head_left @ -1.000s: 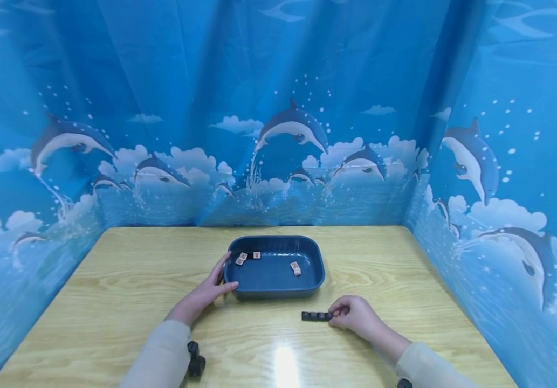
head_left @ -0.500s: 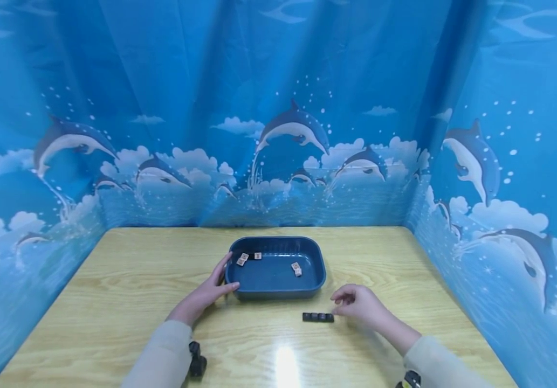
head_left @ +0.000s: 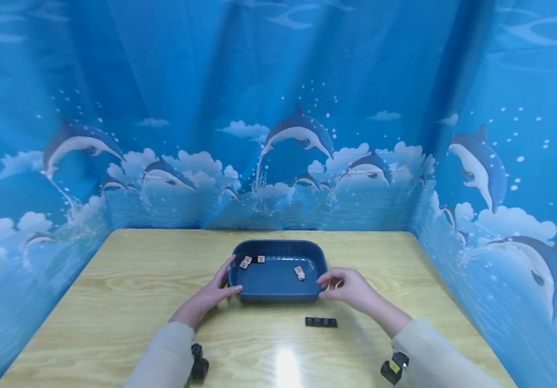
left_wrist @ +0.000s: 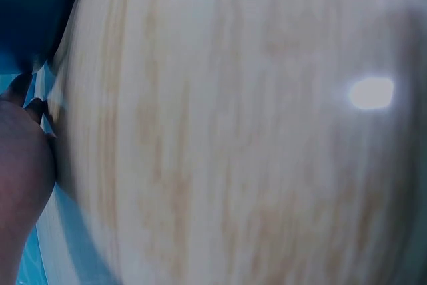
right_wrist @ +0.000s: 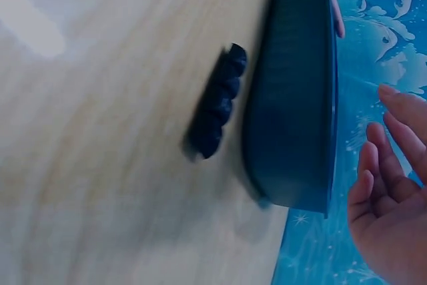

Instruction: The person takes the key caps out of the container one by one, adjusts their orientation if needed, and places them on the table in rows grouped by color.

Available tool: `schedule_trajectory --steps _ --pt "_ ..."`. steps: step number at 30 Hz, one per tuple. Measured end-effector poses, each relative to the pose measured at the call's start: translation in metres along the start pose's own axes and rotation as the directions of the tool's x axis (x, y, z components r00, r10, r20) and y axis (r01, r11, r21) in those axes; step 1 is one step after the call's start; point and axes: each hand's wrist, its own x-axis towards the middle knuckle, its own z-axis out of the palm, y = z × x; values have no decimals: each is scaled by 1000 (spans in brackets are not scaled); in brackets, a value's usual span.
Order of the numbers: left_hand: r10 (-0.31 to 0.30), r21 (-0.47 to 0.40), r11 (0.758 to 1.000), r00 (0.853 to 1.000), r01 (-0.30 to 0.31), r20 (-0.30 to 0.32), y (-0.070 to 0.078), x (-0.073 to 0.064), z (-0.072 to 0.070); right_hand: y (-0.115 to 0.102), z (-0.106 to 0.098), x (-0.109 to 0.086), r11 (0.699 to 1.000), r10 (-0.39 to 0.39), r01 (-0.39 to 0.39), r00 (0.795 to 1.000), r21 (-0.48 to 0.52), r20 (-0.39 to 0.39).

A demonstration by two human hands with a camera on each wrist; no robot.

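Observation:
A dark blue rectangular basin (head_left: 278, 297) stands on the table. My left hand (head_left: 212, 296) grips its near left corner, thumb over the front rim and fingers against the left wall. My right hand (head_left: 351, 288) is at the basin's right front corner, fingertips right at the rim. In the right wrist view its fingers (right_wrist: 380, 191) are loosely bent with nothing visible between them. A short row of joined-looking black cubes (head_left: 321, 322) lies in front of the basin. Inside are small white-faced cubes, some at the left (head_left: 246, 262) and a pair at the right (head_left: 300, 273).
The wood-grain table (head_left: 162, 280) extends on both sides of the basin. A blue curtain with dolphins (head_left: 278, 205) closes off the back and sides. Dark wrist cameras sit on the left sleeve (head_left: 159, 361) and the right sleeve (head_left: 433, 355).
My right hand has left the right end of the black row and moved up and left to the basin's right rim. The left hand stays on the basin. The whole head view has shifted slightly.

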Motion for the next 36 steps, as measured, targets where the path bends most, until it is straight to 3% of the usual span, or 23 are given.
schedule_trajectory --steps 6,17,33,36 --pt "-22 -15 1000 1000 22 3 3 -2 0 -11 -3 20 998 -53 50 992 30 117" --pt "-11 -13 1000 1000 11 -9 3 0 -1 -33 0 65 992 -117 97 947 82 299" --pt "32 -23 999 999 -32 -13 -1 -1 0 -56 23 123 978 -148 198 882 -68 448" --pt "27 -19 999 1000 -27 -12 -2 -3 1 -55 30 131 970 -153 225 861 -93 485"
